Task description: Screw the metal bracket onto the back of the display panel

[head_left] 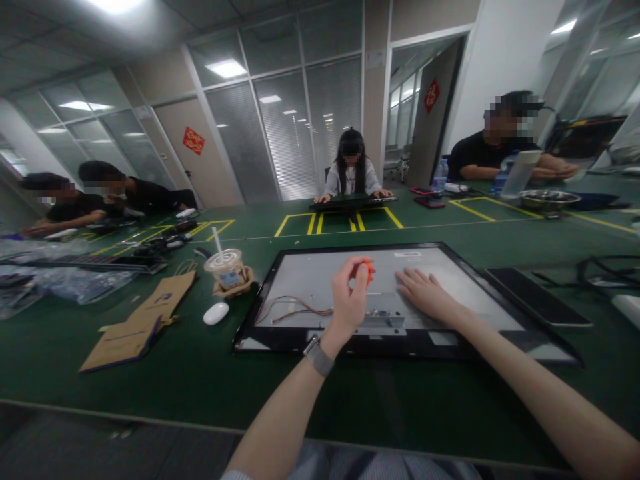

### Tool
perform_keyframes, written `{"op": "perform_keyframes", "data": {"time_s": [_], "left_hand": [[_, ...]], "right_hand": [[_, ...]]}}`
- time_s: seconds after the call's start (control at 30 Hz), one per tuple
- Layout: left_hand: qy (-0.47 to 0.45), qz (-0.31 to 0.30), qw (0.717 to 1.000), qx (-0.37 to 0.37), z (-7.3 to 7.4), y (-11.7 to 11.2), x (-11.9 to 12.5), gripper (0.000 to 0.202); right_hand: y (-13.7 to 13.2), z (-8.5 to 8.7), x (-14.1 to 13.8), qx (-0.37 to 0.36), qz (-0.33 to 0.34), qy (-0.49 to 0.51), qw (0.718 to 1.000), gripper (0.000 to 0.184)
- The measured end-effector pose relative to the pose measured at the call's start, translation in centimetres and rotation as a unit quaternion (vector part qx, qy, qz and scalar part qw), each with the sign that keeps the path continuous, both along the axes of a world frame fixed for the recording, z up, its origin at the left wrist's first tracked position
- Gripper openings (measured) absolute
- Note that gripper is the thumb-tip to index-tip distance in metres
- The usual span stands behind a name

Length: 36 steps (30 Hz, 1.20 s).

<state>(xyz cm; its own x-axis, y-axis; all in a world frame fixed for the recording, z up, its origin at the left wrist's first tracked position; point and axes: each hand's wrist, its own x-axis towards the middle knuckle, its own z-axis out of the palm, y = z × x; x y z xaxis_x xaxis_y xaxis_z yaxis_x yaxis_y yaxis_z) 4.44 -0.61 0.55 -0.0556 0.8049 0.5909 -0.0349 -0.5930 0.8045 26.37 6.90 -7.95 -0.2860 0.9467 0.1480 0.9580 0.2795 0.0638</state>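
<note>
A flat monitor panel [300, 270] lies face down on the green table, its grey metal back up and a black frame around it. My left hand [350, 297], with a watch on the wrist, is closed around an orange-handled screwdriver [369, 270] held upright over the middle of the panel. My right hand [425, 290] rests flat on the panel just to the right, fingers stretched out. Thin coloured wires [295, 310] run across the panel's left part toward a small metal board [385, 317] below my left hand.
A lidded drink cup [226, 267] with a straw, a white mouse [216, 313] and flattened brown cardboard [140, 320] lie left of the panel. A dark slab [537, 293] and cables lie right. Several other people sit around the table's far side with keyboards, bottles and a metal bowl [547, 198].
</note>
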Motion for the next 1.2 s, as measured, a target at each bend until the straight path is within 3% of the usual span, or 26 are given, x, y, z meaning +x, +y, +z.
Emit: {"op": "perform_keyframes", "data": {"time_s": [1.2], "left_hand": [[0.013,-0.001,1.0,0.007,-0.06,-0.06,0.09,0.027]], "right_hand": [[-0.21,0.26,-0.06,-0.005,-0.001,0.019,1.0,0.059]]}}
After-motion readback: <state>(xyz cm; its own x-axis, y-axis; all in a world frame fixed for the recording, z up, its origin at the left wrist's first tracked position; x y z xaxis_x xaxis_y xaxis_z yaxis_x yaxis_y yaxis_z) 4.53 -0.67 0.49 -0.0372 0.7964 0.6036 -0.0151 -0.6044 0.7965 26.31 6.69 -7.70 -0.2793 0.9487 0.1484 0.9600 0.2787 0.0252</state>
